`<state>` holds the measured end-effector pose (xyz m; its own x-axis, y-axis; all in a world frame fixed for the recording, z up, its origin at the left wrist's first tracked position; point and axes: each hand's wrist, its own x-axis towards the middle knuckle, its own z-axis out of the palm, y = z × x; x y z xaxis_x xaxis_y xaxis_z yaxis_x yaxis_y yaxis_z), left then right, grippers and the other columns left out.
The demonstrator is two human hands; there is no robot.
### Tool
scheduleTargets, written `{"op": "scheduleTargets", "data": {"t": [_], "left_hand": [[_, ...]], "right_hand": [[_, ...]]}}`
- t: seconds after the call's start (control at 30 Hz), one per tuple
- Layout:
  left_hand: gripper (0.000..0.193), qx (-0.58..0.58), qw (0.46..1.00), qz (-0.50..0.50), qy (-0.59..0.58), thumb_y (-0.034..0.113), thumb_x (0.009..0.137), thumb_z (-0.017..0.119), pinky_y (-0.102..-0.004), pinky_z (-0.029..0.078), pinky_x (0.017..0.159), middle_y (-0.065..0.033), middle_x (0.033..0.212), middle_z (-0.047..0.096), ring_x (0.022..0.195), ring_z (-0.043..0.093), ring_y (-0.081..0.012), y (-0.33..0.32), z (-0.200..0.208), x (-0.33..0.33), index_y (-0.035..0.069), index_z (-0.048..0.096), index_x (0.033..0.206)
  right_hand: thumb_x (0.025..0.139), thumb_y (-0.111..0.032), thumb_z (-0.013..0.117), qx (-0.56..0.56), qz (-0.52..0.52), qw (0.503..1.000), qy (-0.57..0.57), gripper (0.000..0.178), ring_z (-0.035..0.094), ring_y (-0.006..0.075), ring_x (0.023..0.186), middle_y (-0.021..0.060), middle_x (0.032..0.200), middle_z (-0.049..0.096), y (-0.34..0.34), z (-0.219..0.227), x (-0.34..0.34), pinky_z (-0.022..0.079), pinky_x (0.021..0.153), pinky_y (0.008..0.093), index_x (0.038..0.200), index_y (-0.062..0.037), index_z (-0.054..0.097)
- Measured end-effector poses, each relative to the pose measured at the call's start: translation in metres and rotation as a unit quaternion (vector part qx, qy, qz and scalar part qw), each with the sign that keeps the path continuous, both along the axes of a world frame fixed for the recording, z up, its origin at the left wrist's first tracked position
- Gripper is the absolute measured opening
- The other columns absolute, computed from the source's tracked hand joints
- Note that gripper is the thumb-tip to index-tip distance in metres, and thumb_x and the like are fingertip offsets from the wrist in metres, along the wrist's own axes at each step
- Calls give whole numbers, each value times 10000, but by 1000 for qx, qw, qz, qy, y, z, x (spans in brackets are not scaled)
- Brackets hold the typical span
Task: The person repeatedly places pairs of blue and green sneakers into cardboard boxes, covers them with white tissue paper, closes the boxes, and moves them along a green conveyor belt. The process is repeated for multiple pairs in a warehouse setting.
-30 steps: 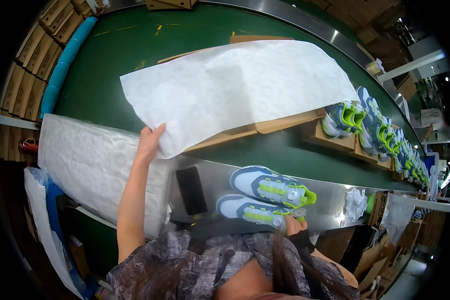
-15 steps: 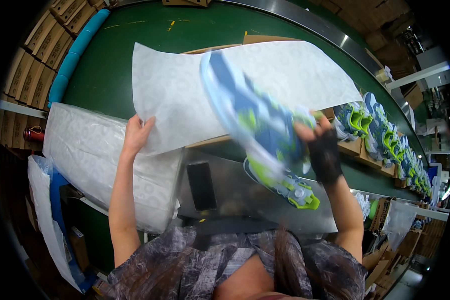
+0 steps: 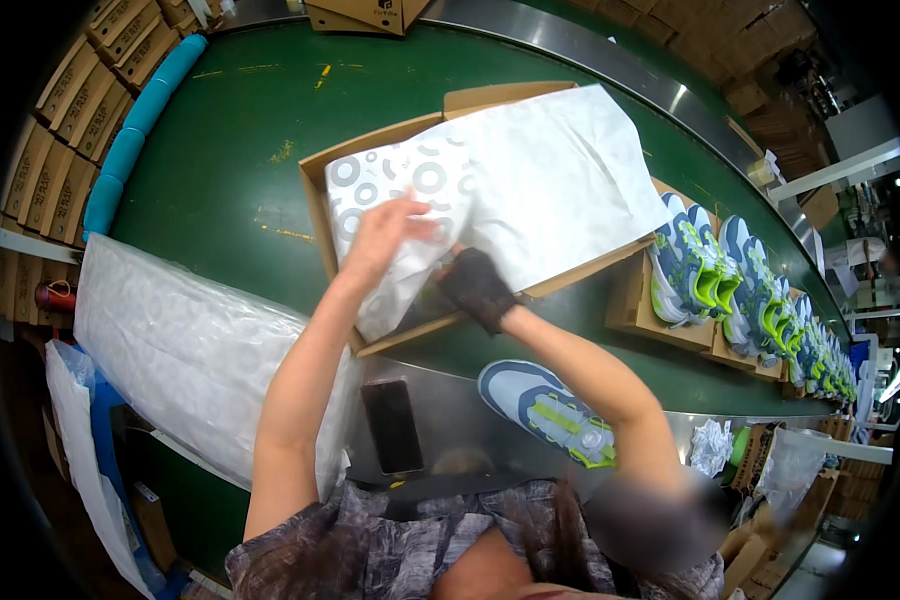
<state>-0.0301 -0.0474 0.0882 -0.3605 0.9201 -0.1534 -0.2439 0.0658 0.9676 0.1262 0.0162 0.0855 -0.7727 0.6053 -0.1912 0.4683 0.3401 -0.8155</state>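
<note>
An open cardboard shoe box (image 3: pixel 320 205) sits on the green surface, lined with white patterned wrapping paper (image 3: pixel 560 180). The paper's left part lies folded over inside the box, grey rings showing. My left hand (image 3: pixel 385 235) rests on that fold, its fingers stretched out and slightly blurred. Close beside it, my right hand (image 3: pixel 478 288) in a black fingerless glove reaches in at the paper's near edge; its fingertips are mostly hidden. The shoe it held earlier is out of sight. A single blue, white and lime sneaker (image 3: pixel 545 410) lies on the metal edge, below my right forearm.
A plastic-covered stack of wrapping paper (image 3: pixel 190 330) lies at left, next to a black phone (image 3: pixel 392 425). Sneakers in boxes (image 3: pixel 685 270) line up along the right. Stacked shoe boxes (image 3: pixel 80 100) stand far left behind a turquoise roll (image 3: pixel 150 100).
The sneaker in my right hand has gone from sight. Both hands have come together over the box, and the paper's left part, held up before by my left hand, is folded inward.
</note>
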Motion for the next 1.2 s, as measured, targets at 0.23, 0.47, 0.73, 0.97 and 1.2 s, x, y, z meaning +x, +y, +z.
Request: {"op": "scheduleTargets", "data": {"t": [0.23,0.47,0.73,0.97,1.2], "left_hand": [[582,37,849,35,525,526,827,416,-485,267,967,-174,987,602,1011,521,-321,24,-59,38,-4,630,938],[800,-346,566,-341,666,693,682,488,-562,175,964,-192,915,606,941,555,-277,60,4,43,-27,581,1018],[614,247,817,-222,471,429,543,783,-384,437,805,-137,988,586,958,554,-296,-40,-4,128,14,565,939],[926,111,770,-389,493,449,532,776,-503,260,975,-185,1232,423,1176,383,-329,-47,-38,224,9,375,1241],[642,-65,980,-166,92,290,618,759,-315,408,864,-121,1075,552,965,531,-184,-50,30,146,-13,500,1122]], "right_hand": [[729,-501,561,332,-66,909,-242,683,281,362,1250,249,1348,271,90,-4,71,153,955,631,1266,-109,404],[796,-365,541,388,29,907,-158,516,306,319,1238,204,1303,345,75,20,117,222,961,568,1212,-76,443],[843,-334,528,93,-122,937,-314,318,557,313,633,188,658,555,-29,-65,402,431,573,388,848,-17,565],[891,-403,426,-395,-211,885,-130,498,597,110,737,100,952,615,-54,-29,371,494,658,271,1257,-65,412],[910,-315,430,-372,-240,889,116,435,576,167,917,136,1047,566,11,35,290,458,758,272,1218,-7,425]]}}
